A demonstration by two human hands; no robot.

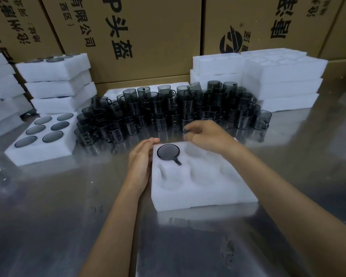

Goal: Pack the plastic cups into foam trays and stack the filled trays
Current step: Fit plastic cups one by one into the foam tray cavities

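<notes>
A white foam tray (200, 194) lies on the metal table in front of me. One dark smoky plastic cup (168, 151) sits in its far-left pocket, handle pointing toward me; the other pockets hold nothing. My left hand (140, 162) rests flat against the tray's left side with straight fingers. Over the tray's far edge my right hand (204, 134) hovers, its fingers loosely curled near the front row of the loose cups (168, 108), holding nothing I can see. The cups stand crowded in a wide dark cluster beyond the tray.
A filled foam tray (40, 150) with several cups lies at the left. Behind it stands a stack of filled trays (58, 84); a stack of empty trays (278, 76) stands at the back right. Cardboard boxes (148, 37) wall off the back.
</notes>
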